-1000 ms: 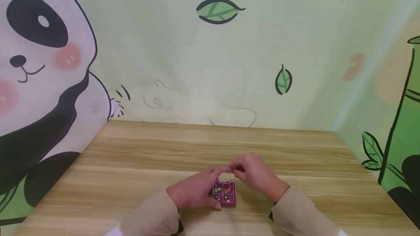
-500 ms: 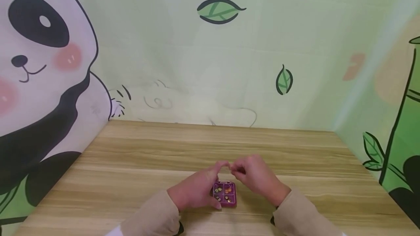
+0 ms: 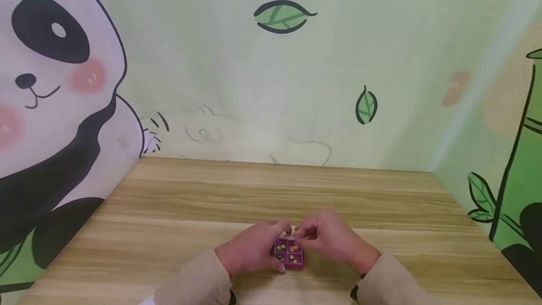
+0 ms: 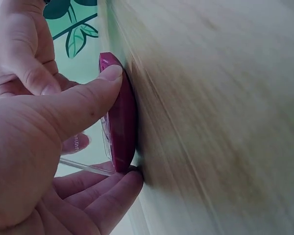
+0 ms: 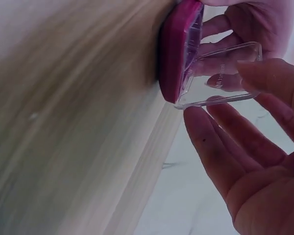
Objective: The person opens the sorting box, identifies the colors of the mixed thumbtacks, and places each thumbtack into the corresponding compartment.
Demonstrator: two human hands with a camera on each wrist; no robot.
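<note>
A small magenta pill case point(image 3: 299, 264) stands on the table, its compartments facing up with small yellowish and orange round pieces in them. My left hand point(image 3: 252, 247) holds the case from the side, thumb on the front wall point(image 4: 121, 117) and fingers at the far edge. The clear hinged lid point(image 5: 225, 73) is raised from the case, with faint lettering on it. My right hand point(image 3: 332, 238) pinches this lid at its edge between thumb and fingers, just behind the case. In the head view the hands partly hide the lid.
The wood-grain table point(image 3: 190, 192) stretches behind and to both sides of the hands. A pale green cloth with a printed panda point(image 3: 55, 79) and leaves closes off the back and sides.
My right hand has come down and nearer to the case. The raised fingers of my left hand have lowered a little, while the case stays in place.
</note>
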